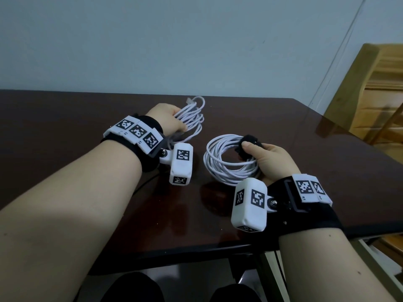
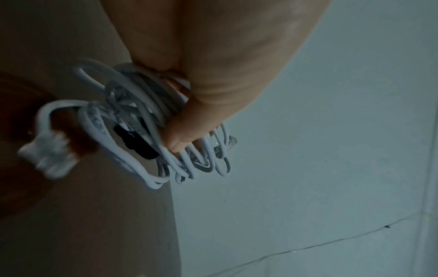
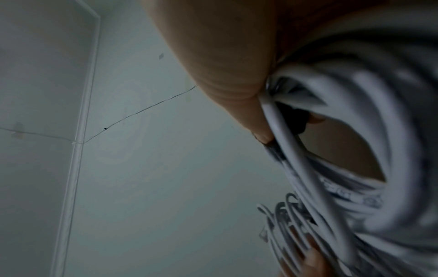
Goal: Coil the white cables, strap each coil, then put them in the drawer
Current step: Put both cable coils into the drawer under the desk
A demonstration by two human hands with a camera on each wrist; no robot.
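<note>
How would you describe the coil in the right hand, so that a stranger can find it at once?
Start from the dark brown table: two white coils are held above it. The one nearer its right edge is the round coil, gripped by the right hand. Unlike the long coil in the left hand, it forms an open ring with a black strap under the thumb.
</note>
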